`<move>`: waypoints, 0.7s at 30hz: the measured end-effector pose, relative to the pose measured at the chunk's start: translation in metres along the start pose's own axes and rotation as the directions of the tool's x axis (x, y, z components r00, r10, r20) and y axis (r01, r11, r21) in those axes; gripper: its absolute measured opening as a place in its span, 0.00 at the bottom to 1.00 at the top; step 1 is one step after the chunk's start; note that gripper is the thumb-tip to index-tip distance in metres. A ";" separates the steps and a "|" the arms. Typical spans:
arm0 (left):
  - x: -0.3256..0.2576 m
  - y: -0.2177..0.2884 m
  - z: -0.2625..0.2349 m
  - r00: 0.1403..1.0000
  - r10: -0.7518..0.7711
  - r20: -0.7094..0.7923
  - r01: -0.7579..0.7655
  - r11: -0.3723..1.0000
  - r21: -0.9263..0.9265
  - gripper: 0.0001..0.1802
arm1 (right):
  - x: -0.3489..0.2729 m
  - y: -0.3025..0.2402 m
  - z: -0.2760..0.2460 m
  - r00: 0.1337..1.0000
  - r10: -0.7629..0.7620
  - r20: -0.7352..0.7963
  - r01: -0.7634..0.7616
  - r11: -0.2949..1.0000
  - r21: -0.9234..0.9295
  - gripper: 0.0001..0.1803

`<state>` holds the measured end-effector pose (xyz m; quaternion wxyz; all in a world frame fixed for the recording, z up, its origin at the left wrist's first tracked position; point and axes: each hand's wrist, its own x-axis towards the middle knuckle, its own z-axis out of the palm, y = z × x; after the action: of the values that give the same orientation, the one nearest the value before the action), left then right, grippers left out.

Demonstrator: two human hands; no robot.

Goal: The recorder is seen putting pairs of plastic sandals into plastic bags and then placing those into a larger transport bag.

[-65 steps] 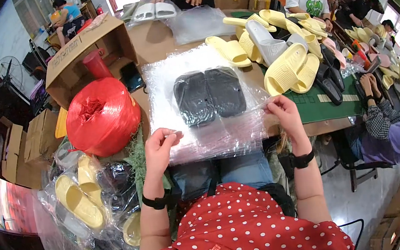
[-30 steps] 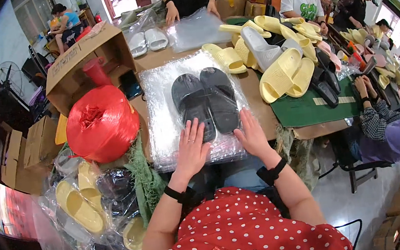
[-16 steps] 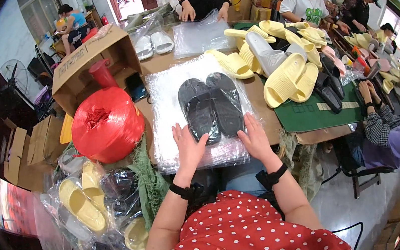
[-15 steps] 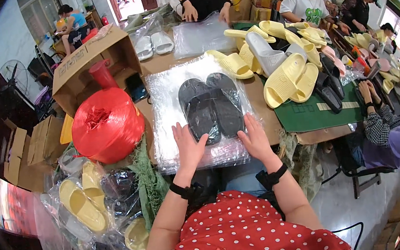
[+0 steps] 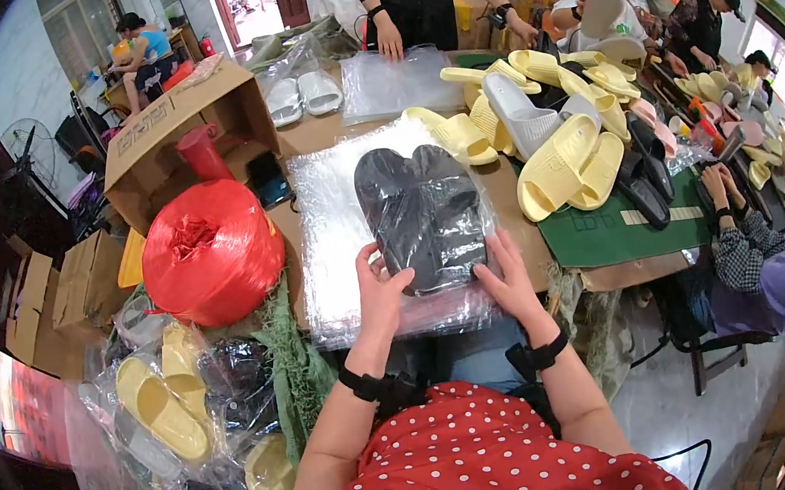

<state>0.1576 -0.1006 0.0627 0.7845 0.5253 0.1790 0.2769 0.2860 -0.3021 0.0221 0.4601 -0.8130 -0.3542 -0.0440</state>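
Note:
A pair of black slippers [image 5: 428, 215] in a clear plastic bag is over a stack of clear plastic bags [image 5: 333, 243] in front of me. My left hand [image 5: 381, 296] grips the lower left side of the bagged pair, thumb on top and fingers curled at the edge. At the lower right side, my right hand [image 5: 512, 281] holds it the same way, its thumb over the plastic. The slippers' toe ends point away from me. What lies under the bag at my fingertips is hidden.
To the left stand a red roll of plastic twine [image 5: 212, 254] and an open cardboard box [image 5: 189, 133]. Bagged slippers [image 5: 161, 404] fill a sack at lower left. Yellow and grey slippers [image 5: 556, 169] are piled on the right by a green mat [image 5: 600, 237]. Co-workers sit and stand around.
My hands have gone from lying spread beside the bagged slippers to gripping its sides. The two slippers sit closer together and slightly raised. Across the table, a co-worker's hand reaches right.

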 end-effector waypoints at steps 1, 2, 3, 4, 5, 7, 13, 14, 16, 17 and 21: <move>-0.001 0.003 -0.004 0.995 -0.102 0.016 0.103 0.987 -0.122 0.42 | -0.001 -0.008 -0.002 1.000 -0.007 0.003 0.007 1.000 0.002 0.35; -0.001 0.002 -0.009 0.995 -0.099 0.013 0.100 0.987 -0.124 0.42 | -0.002 -0.016 -0.005 0.999 -0.032 -0.036 0.029 0.998 -0.063 0.36; -0.002 0.002 -0.014 0.990 -0.126 0.068 0.138 0.961 -0.241 0.42 | -0.001 -0.024 -0.007 0.996 -0.059 -0.074 0.049 0.991 -0.127 0.38; -0.003 0.001 -0.016 0.981 -0.147 0.130 0.184 0.918 -0.350 0.41 | -0.002 -0.033 -0.007 0.996 -0.060 -0.073 0.050 0.990 -0.128 0.38; -0.010 0.012 -0.007 0.980 -0.142 0.136 0.180 0.926 -0.333 0.41 | -0.002 -0.042 -0.006 0.990 0.030 -0.138 0.011 0.959 0.282 0.40; -0.017 0.023 -0.002 0.976 -0.112 0.185 0.175 0.913 -0.368 0.41 | 0.000 -0.054 -0.004 0.945 0.200 -0.257 0.020 0.754 0.657 0.42; -0.029 0.044 0.009 0.944 -0.005 0.329 0.158 0.884 -0.440 0.41 | 0.002 -0.072 -0.018 0.976 0.219 -0.004 -0.155 0.703 0.694 0.34; -0.032 0.043 0.013 0.936 0.006 0.351 0.156 0.888 -0.433 0.40 | 0.000 -0.076 -0.015 0.974 0.194 -0.120 -0.077 0.773 0.630 0.33; -0.042 0.033 0.025 0.950 0.046 0.309 0.038 0.965 -0.258 0.38 | -0.005 -0.077 -0.005 0.971 0.205 -0.123 -0.079 0.760 0.645 0.33; -0.047 0.029 0.029 0.957 0.094 0.273 -0.078 0.995 -0.068 0.36 | -0.007 -0.080 -0.003 0.970 0.178 -0.165 -0.029 0.760 0.650 0.35; -0.049 0.009 0.031 0.926 0.225 0.303 -0.289 0.939 0.185 0.33 | -0.017 -0.082 -0.015 0.972 0.200 -0.126 -0.043 0.675 0.736 0.45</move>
<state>0.1346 -0.1510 0.0827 0.6935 0.6635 0.0269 0.2796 0.2262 -0.2964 0.0824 0.7795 -0.5763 -0.2402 0.0513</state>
